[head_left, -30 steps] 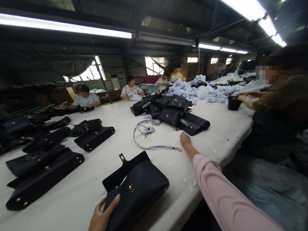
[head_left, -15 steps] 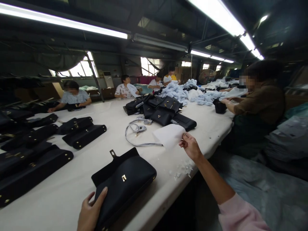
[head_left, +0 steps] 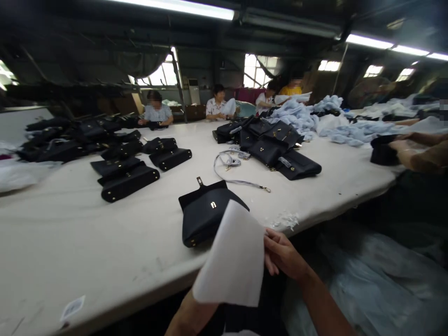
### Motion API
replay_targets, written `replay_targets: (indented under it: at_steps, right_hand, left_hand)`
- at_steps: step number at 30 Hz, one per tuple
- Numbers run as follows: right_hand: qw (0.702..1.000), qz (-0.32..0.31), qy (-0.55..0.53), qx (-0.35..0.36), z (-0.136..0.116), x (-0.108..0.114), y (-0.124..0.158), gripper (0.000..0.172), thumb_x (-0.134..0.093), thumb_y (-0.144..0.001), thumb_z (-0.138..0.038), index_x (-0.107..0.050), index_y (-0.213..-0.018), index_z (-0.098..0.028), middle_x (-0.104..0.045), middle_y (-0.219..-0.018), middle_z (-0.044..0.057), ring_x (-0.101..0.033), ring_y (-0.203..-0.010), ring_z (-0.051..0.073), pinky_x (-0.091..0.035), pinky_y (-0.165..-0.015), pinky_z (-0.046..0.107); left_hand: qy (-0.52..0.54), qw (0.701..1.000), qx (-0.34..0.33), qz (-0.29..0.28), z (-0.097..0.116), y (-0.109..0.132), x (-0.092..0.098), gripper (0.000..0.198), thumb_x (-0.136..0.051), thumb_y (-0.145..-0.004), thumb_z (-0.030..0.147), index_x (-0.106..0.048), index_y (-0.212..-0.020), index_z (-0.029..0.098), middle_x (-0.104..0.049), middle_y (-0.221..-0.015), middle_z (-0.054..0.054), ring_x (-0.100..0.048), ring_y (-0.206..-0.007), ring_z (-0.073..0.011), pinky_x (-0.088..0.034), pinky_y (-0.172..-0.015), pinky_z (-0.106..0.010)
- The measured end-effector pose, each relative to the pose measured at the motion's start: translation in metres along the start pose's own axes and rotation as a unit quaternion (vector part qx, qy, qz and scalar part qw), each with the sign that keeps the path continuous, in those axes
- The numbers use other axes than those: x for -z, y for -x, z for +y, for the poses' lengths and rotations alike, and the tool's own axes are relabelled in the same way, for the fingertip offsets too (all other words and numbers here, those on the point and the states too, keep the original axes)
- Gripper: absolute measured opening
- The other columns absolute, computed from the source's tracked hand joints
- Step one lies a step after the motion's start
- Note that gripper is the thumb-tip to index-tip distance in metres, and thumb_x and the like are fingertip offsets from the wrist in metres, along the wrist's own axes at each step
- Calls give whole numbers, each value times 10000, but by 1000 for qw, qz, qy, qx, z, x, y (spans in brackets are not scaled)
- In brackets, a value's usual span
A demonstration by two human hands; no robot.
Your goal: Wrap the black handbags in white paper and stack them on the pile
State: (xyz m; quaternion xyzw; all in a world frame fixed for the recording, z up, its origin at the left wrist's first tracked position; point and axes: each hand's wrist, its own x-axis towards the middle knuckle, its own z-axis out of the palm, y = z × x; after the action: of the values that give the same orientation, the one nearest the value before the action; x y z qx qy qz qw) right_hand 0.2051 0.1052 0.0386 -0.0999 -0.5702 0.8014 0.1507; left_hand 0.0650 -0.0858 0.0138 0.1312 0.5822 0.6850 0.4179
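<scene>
My right hand (head_left: 283, 254) pinches the right edge of a white sheet (head_left: 233, 259), held up in front of me over the table's near edge. My left forearm (head_left: 185, 317) rises to the sheet's lower edge, and the hand itself is hidden behind the sheet. Just beyond the sheet, a black handbag (head_left: 203, 212) with a gold clasp lies on the white table (head_left: 87, 242), flap open, with neither hand on it. A pale blue strap (head_left: 233, 170) curls on the table behind the bag.
A pile of black handbags (head_left: 273, 144) sits mid-table, and more bags (head_left: 126, 179) lie in rows at the left. Pale blue cloth (head_left: 297, 114) is heaped at the back. A co-worker's hand (head_left: 416, 151) works at the right; other people sit along the far side. White scraps (head_left: 285, 218) lie near the edge.
My right hand drew the white sheet back from mid-table toward me. My left hand let go of the black handbag and went behind the sheet. The view swung left.
</scene>
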Motion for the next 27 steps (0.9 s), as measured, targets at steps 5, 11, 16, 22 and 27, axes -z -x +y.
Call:
replay_targets:
  at_steps: [5, 11, 16, 22, 27]
  right_hand:
    - [995, 9, 90, -44, 5, 8, 5, 400, -582, -921, -549, -478, -913, -164, -547, -475, -27, -527, -358, 121, -334, -321, 129]
    - [976, 42, 201, -77, 10, 9, 9, 468, -542, -887, -625, -475, -889, -162, -574, -479, 0, -555, -377, 148, -370, -335, 155]
    - [980, 19, 172, -100, 17, 3, 8, 497, -601, -850, -643, -459, -883, -168, -540, -491, -34, -579, -394, 167, -405, -312, 168]
    - [994, -43, 47, -90, 22, -8, 6, 388, -558, -945, -542, -449, -935, -169, -585, -507, 4, -563, -391, 148, -409, -339, 155]
    - [999, -43, -2, -33, 15, -14, -3, 377, -722, -861, -450, -518, -961, -149, -642, -761, 40, -628, -602, 139, -491, -509, 185]
  left_hand:
    - [81, 997, 10, 13, 21, 16, 31, 977, -396, -611, 950, -586, -1259, 244, -619, -1236, -129, -479, -1257, -396, -498, -899, -580]
    - [157, 978, -27, -138, 58, 15, 55, 1111, -316, -653, 958, -382, -1446, 184, -508, -1373, -181, -438, -1286, -410, -415, -1029, -572]
    - [56, 971, 4, -232, 46, 20, 60, 900, -687, -736, 667, -355, -1453, 236, -437, -1443, -159, -397, -1329, -368, -369, -1085, -506]
    - [158, 959, 102, -212, 1, 21, 38, 767, -708, -738, 638, -520, -1313, 168, -583, -1290, -151, -529, -1203, -325, -439, -1016, -401]
    - [194, 967, 126, -102, 9, 14, 38, 484, -767, -769, 387, -598, -1153, 148, -690, -1057, -112, -654, -936, -228, -523, -806, -278]
